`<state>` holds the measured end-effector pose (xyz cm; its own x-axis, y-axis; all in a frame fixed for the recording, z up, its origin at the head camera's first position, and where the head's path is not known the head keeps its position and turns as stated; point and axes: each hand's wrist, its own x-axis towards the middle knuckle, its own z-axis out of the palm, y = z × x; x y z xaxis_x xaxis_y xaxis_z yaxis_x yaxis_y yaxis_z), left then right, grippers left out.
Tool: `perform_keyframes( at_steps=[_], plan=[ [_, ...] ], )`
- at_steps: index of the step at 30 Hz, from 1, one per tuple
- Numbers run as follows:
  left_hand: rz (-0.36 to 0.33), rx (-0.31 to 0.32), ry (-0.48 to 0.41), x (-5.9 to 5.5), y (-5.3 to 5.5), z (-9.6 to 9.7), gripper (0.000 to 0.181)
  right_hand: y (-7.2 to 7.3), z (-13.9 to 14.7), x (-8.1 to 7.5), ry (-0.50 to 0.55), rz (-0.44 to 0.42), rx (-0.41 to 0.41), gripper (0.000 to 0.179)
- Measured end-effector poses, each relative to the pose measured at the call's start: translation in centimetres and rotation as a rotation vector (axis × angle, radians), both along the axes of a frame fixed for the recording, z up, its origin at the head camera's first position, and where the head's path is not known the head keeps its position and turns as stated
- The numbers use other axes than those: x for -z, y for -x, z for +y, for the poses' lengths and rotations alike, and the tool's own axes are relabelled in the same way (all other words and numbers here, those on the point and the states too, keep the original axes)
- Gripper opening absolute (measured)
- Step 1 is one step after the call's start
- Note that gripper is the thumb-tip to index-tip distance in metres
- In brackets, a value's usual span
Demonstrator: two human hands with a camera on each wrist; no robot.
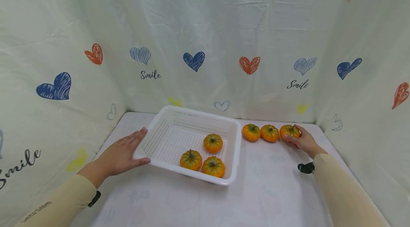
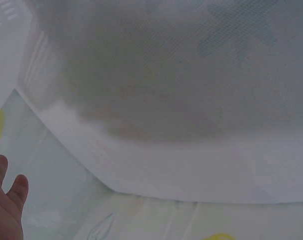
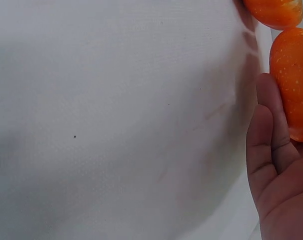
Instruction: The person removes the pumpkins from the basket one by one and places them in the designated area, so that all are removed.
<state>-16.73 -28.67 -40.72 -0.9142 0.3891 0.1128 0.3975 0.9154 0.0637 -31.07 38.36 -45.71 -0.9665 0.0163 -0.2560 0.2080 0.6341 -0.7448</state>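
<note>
My right hand [image 1: 305,144] holds a small orange pumpkin [image 1: 288,132] between thumb and fingers at the table's back right. In the right wrist view, fingers [image 3: 261,135] lie against the side of that pumpkin [image 3: 291,75]. To its left sit a pumpkin [image 1: 269,133] and another pumpkin [image 1: 251,132], in a row beside the basket. My left hand [image 1: 120,154], fingers straight and thumb spread, is at the left corner of the white plastic basket [image 1: 235,156]. Inside, near its right front, are three pumpkins [image 1: 213,143]. Only fingertips of the left hand show in the left wrist view.
The white-covered table [image 1: 256,191] is bounded by a hanging curtain [image 1: 272,42] printed with hearts at the back and both sides. The basket stands slightly turned, left of the pumpkin row, its back edge near the curtain.
</note>
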Motion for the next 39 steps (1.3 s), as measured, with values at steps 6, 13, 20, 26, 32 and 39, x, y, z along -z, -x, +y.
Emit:
perform_keyframes(
  at_steps=[6, 13, 20, 26, 32, 39],
  plan=[
    [0.008, 0.001, -0.002, 0.1, 0.0, 0.1, 0.105, 0.0, 0.4, 0.6, -0.015, -0.005, -0.004, 0.110],
    [-0.016, -0.004, 0.004, 0.2, 0.2, 0.1, 0.106, 0.0, 0.7, 1.2, -0.004, -0.006, 0.002, 0.111],
    [-0.004, -0.003, 0.007, 0.3, 0.2, 0.0, 0.106, 0.1, 0.5, 1.1, 0.005, -0.022, 0.008, 0.109],
    [-0.001, -0.005, 0.004, 0.3, 0.1, 0.0, 0.105, 0.2, 0.2, 1.0, 0.010, -0.027, 0.020, 0.106],
    [-0.008, -0.006, 0.007, 0.4, 0.2, -0.1, 0.105, 0.3, 0.0, 1.2, 0.022, -0.037, 0.038, 0.106],
    [-0.016, -0.009, 0.003, 0.3, 0.2, -0.1, 0.105, 0.6, 0.2, 1.5, 0.037, -0.042, 0.045, 0.109]
  ],
)
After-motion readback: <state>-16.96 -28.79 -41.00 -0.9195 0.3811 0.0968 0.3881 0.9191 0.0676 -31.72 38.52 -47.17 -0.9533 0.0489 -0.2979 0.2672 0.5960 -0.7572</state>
